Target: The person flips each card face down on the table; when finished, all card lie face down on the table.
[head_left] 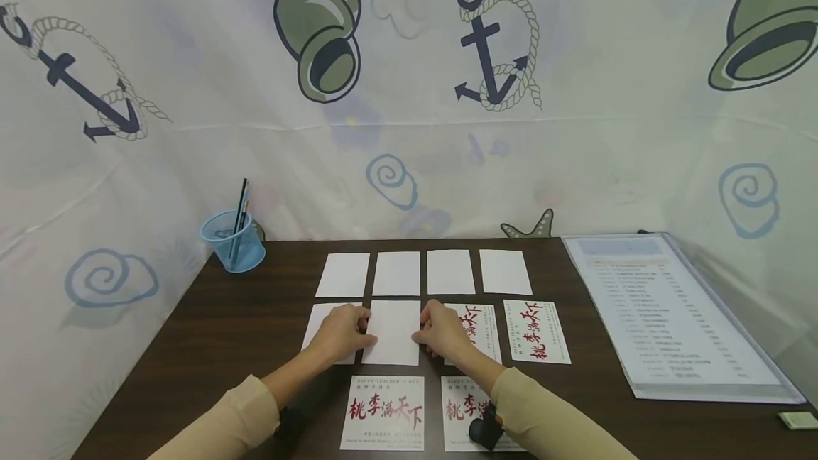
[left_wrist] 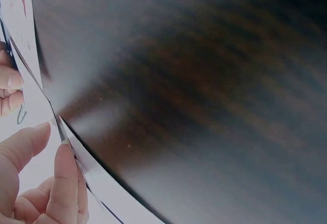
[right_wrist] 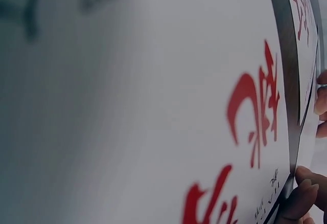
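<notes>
A blank white card is between my two hands, in the second row in the head view. My left hand pinches its left edge between thumb and fingers, overlapping another white card. At its right edge, the thumb and fingers of my right hand pinch it too. Beneath my right wrist lies a card with red characters. The left wrist view shows the left thumb and fingertips at the card's thin edge. In the right wrist view, the right hand is at the lower right.
A row of several blank cards lies farther back. Printed cards lie to the right and in front. A blue cup with pens stands back left; a printed sheet in a clear board lies right.
</notes>
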Demonstrator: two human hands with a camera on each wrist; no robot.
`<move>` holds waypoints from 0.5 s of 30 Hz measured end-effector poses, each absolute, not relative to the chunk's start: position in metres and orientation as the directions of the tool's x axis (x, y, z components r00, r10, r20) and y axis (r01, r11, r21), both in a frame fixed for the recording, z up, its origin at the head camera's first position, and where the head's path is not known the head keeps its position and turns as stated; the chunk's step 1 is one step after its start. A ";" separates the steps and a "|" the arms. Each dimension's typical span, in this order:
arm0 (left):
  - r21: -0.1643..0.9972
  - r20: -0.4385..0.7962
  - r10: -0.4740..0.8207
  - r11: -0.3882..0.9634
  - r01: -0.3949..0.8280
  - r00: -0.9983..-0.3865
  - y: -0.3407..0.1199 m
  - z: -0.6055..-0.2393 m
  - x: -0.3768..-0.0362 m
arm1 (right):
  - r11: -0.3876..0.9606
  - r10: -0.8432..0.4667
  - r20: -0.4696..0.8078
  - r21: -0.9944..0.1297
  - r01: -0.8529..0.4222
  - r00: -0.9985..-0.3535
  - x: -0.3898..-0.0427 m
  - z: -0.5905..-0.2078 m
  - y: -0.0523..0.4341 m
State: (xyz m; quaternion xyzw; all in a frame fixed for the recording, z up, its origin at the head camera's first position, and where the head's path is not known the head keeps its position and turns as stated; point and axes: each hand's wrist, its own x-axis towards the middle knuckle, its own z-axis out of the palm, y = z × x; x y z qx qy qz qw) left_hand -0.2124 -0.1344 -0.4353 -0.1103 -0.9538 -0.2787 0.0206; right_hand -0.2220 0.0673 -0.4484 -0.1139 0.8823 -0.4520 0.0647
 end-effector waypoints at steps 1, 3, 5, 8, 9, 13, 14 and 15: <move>0.525 0.112 0.207 0.818 0.235 -0.972 -0.135 -0.436 -0.213 | 0.568 -0.260 -0.008 -0.810 -0.146 -0.966 -0.222 -0.448 0.067; 0.511 0.154 0.230 0.813 0.277 -0.961 -0.136 -0.435 -0.212 | 0.571 -0.262 -0.005 -0.807 -0.151 -0.965 -0.222 -0.448 0.067; 0.501 0.178 0.247 0.810 0.304 -0.952 -0.136 -0.435 -0.211 | 0.578 -0.260 -0.003 -0.802 -0.153 -0.966 -0.222 -0.448 0.067; 0.499 0.171 0.240 0.815 0.294 -0.956 -0.136 -0.435 -0.212 | 0.583 -0.257 -0.005 -0.798 -0.151 -0.966 -0.222 -0.448 0.066; 0.506 0.149 0.229 0.818 0.273 -0.962 -0.135 -0.436 -0.212 | 0.584 -0.258 -0.002 -0.797 -0.154 -0.966 -0.222 -0.448 0.066; 0.489 0.113 0.212 0.839 0.240 -0.971 -0.134 -0.434 -0.213 | 0.572 -0.261 0.000 -0.806 -0.155 -0.965 -0.223 -0.447 0.068; 0.484 0.108 0.208 0.843 0.234 -0.972 -0.134 -0.433 -0.213 | 0.559 -0.259 -0.004 -0.816 -0.147 -0.966 -0.224 -0.446 0.069; 0.484 0.105 0.204 0.845 0.229 -0.973 -0.133 -0.432 -0.214 | 0.542 -0.255 -0.010 -0.829 -0.135 -0.967 -0.225 -0.444 0.072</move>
